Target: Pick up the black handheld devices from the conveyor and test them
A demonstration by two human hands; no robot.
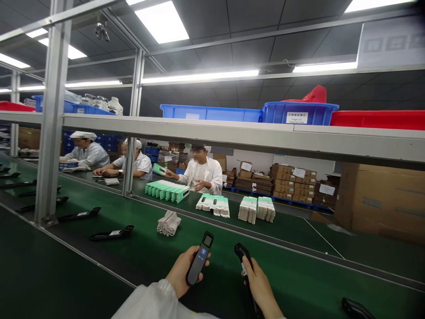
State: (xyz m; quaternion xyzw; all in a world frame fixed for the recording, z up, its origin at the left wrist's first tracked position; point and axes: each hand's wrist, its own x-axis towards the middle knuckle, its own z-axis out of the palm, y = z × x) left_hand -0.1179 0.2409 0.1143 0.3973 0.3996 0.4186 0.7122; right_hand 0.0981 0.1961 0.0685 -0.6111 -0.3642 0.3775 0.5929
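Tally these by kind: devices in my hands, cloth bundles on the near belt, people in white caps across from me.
Held devices: 2 (left device, right device)
Cloth bundle: 1
People in white caps: 3 (left person, middle person, right person)
Total: 6

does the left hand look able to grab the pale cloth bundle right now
Probably not until it is freed: the left hand grips a dark handheld device, though nothing visible stands between it and the pale cloth bundle.
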